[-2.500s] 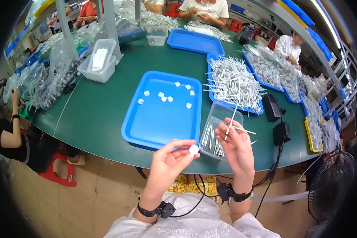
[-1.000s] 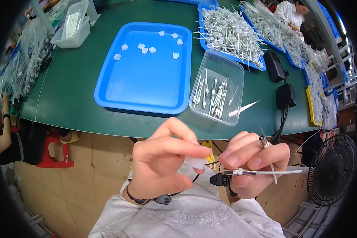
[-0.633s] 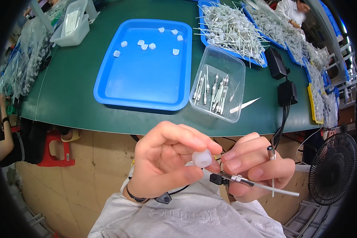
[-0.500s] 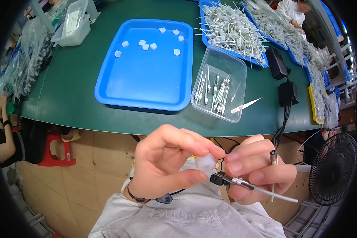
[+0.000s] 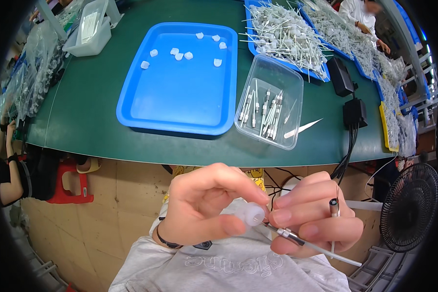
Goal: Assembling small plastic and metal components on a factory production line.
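A translucent white plastic cap (image 5: 252,213) is pinched between the thumb and fingers of my left hand (image 5: 204,207). My right hand (image 5: 321,209) grips a thin white tube with a silver and black connector (image 5: 291,236), slanting down to the right. The connector's fine wire-like tip meets the cap's round opening; how far inside it reaches I cannot tell. A second tube with a dark-ended connector (image 5: 334,208) stands nearly upright between my right fingers. Both hands are above my lap, on the near side of the table edge.
On the green table (image 5: 180,152) stand a blue tray (image 5: 175,97) with several white caps, a clear box (image 5: 297,92) of similar tubes, and a heaped blue tray (image 5: 289,39). White tweezers (image 5: 304,128) lie beside the box. A black fan (image 5: 410,207) is at right; other people work nearby.
Both hands have dropped slightly. The cap has turned so its opening faces the connector, and the fine tip now meets it. The second tube stays in my right fingers.
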`<state>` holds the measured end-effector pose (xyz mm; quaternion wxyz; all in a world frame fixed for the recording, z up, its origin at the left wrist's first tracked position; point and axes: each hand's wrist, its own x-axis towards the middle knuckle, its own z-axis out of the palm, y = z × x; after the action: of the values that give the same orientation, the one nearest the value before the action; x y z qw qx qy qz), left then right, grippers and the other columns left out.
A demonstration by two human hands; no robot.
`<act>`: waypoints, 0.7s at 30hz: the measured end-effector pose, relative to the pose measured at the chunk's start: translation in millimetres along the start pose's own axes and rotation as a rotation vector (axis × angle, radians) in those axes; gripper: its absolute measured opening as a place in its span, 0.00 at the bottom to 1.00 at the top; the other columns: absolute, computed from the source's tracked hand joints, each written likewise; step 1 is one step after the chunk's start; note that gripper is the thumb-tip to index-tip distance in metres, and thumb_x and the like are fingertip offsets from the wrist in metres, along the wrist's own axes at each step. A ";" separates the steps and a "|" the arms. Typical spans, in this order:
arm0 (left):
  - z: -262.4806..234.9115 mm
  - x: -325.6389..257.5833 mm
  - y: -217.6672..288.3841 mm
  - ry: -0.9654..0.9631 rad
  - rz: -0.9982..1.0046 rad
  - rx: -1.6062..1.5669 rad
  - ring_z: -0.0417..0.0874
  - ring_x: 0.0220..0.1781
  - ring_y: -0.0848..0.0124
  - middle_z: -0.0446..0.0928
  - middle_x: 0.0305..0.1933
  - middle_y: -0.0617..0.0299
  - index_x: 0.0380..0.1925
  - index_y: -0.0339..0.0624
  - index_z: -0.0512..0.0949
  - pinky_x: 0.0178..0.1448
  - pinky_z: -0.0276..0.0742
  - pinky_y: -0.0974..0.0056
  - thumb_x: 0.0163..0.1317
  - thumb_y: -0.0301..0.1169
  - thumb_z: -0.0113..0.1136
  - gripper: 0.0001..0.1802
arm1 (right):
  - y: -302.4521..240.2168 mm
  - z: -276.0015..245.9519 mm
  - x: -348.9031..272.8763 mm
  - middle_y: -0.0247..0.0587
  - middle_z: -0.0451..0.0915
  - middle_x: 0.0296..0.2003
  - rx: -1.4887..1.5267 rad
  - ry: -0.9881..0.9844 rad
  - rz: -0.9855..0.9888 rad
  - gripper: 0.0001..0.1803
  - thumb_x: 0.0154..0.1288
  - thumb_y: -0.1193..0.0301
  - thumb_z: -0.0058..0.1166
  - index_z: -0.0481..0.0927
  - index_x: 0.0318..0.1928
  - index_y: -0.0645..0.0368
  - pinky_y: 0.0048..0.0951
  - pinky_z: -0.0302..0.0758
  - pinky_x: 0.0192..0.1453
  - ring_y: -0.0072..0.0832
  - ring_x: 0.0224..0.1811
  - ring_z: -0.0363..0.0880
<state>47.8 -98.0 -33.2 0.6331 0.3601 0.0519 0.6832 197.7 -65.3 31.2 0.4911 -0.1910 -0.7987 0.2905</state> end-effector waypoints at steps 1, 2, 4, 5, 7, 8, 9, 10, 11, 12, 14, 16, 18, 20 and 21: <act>0.3 -0.5 0.2 0.002 -0.005 -0.005 0.75 0.45 0.62 0.73 0.41 0.46 0.40 0.23 0.69 0.50 0.71 0.59 0.51 0.22 0.60 0.17 | -2.4 -1.0 1.3 0.36 0.81 0.28 -0.004 -0.019 0.020 0.14 0.36 0.73 0.69 0.73 0.22 0.58 0.23 0.69 0.30 0.25 0.35 0.77; 0.8 -1.3 0.2 0.016 -0.005 0.001 0.76 0.44 0.62 0.74 0.40 0.46 0.40 0.23 0.70 0.49 0.71 0.60 0.52 0.23 0.59 0.17 | -3.9 -1.3 1.9 0.36 0.81 0.29 -0.012 -0.034 0.034 0.14 0.35 0.73 0.69 0.74 0.21 0.58 0.23 0.69 0.30 0.25 0.35 0.77; 0.4 -2.8 -1.0 0.045 -0.008 0.014 0.76 0.44 0.63 0.74 0.40 0.45 0.39 0.23 0.70 0.48 0.72 0.61 0.54 0.25 0.58 0.16 | -4.8 -2.0 1.9 0.35 0.81 0.29 -0.029 -0.060 0.058 0.13 0.34 0.73 0.69 0.74 0.19 0.58 0.23 0.69 0.30 0.24 0.34 0.76; 0.4 -3.2 -1.2 0.048 -0.024 -0.005 0.76 0.43 0.63 0.74 0.40 0.45 0.39 0.22 0.70 0.48 0.72 0.62 0.55 0.26 0.57 0.16 | -4.4 -3.8 2.4 0.36 0.81 0.30 -0.042 -0.109 0.050 0.15 0.36 0.73 0.68 0.72 0.22 0.58 0.23 0.68 0.31 0.25 0.33 0.76; 3.1 -3.0 1.2 0.051 -0.056 -0.045 0.77 0.42 0.64 0.75 0.40 0.45 0.39 0.22 0.71 0.46 0.73 0.63 0.57 0.27 0.56 0.16 | -5.6 -12.1 6.0 0.39 0.80 0.32 -0.076 -0.243 0.019 0.22 0.40 0.72 0.67 0.66 0.31 0.56 0.25 0.67 0.32 0.28 0.33 0.76; 4.4 -2.9 2.9 0.051 -0.073 -0.028 0.77 0.41 0.65 0.75 0.40 0.45 0.39 0.22 0.71 0.46 0.73 0.64 0.58 0.27 0.55 0.15 | -6.0 -13.8 6.6 0.41 0.80 0.33 -0.084 -0.285 0.009 0.24 0.42 0.72 0.67 0.63 0.35 0.55 0.26 0.66 0.32 0.29 0.32 0.76; 4.9 -2.8 4.3 0.050 -0.091 -0.012 0.77 0.41 0.65 0.75 0.40 0.45 0.39 0.22 0.71 0.45 0.73 0.64 0.58 0.27 0.54 0.15 | -5.7 -15.6 6.6 0.42 0.80 0.34 -0.093 -0.327 -0.001 0.27 0.43 0.72 0.67 0.61 0.39 0.54 0.26 0.66 0.33 0.29 0.32 0.77; 4.8 -2.9 5.4 0.049 -0.110 0.005 0.77 0.40 0.66 0.75 0.40 0.46 0.39 0.23 0.71 0.45 0.73 0.65 0.59 0.27 0.53 0.14 | -5.6 -15.6 5.5 0.42 0.80 0.34 -0.091 -0.325 0.003 0.27 0.43 0.72 0.67 0.61 0.39 0.54 0.26 0.66 0.33 0.29 0.32 0.77; 3.7 -3.2 6.0 0.042 -0.117 0.033 0.77 0.40 0.66 0.75 0.39 0.46 0.39 0.23 0.71 0.45 0.73 0.65 0.59 0.27 0.52 0.14 | -5.7 -16.1 5.3 0.42 0.80 0.34 -0.092 -0.333 0.008 0.27 0.43 0.73 0.67 0.61 0.39 0.54 0.26 0.66 0.33 0.29 0.32 0.77; 1.9 -3.8 6.6 0.036 -0.125 0.060 0.77 0.41 0.66 0.75 0.39 0.47 0.38 0.23 0.71 0.45 0.73 0.65 0.59 0.26 0.52 0.13 | -5.6 -16.2 5.3 0.42 0.80 0.34 -0.093 -0.342 0.013 0.28 0.43 0.73 0.67 0.61 0.39 0.54 0.26 0.66 0.33 0.28 0.31 0.77; 3.6 -1.7 7.1 0.060 -0.122 0.170 0.76 0.36 0.67 0.75 0.34 0.46 0.35 0.24 0.71 0.39 0.71 0.66 0.60 0.31 0.50 0.15 | -5.4 -17.6 5.5 0.42 0.80 0.34 -0.089 -0.366 0.022 0.28 0.42 0.74 0.67 0.61 0.40 0.54 0.26 0.66 0.33 0.28 0.31 0.76; 13.7 4.2 8.8 0.120 -0.100 0.336 0.73 0.25 0.66 0.73 0.24 0.45 0.30 0.24 0.70 0.25 0.69 0.67 0.62 0.42 0.48 0.24 | -3.9 -18.3 1.3 0.42 0.80 0.35 -0.069 -0.361 0.022 0.29 0.42 0.75 0.67 0.61 0.41 0.54 0.25 0.65 0.33 0.27 0.30 0.75; 15.2 3.6 9.5 0.122 -0.126 0.309 0.73 0.25 0.66 0.73 0.24 0.45 0.30 0.24 0.70 0.25 0.68 0.67 0.62 0.42 0.48 0.23 | -3.6 -19.2 -0.7 0.41 0.80 0.34 -0.072 -0.354 0.011 0.29 0.42 0.75 0.67 0.61 0.42 0.54 0.25 0.65 0.32 0.27 0.28 0.74; 13.3 0.7 9.3 0.095 -0.151 0.218 0.74 0.31 0.67 0.73 0.29 0.46 0.32 0.25 0.71 0.33 0.69 0.67 0.60 0.36 0.49 0.18 | -4.7 -20.7 -0.6 0.41 0.80 0.34 -0.106 -0.358 -0.007 0.30 0.42 0.75 0.67 0.61 0.43 0.54 0.25 0.65 0.32 0.26 0.27 0.72; 6.8 -1.8 9.1 0.067 -0.165 0.132 0.75 0.37 0.67 0.74 0.34 0.48 0.35 0.25 0.71 0.40 0.70 0.66 0.59 0.30 0.49 0.14 | -4.4 -20.2 -0.6 0.40 0.80 0.34 -0.113 -0.357 -0.006 0.30 0.41 0.75 0.67 0.61 0.43 0.54 0.25 0.65 0.32 0.26 0.27 0.71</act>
<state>44.0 -104.0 -24.2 0.6601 0.3726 0.1475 0.6354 216.0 -63.4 40.7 0.3306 -0.1613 -0.8889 0.2730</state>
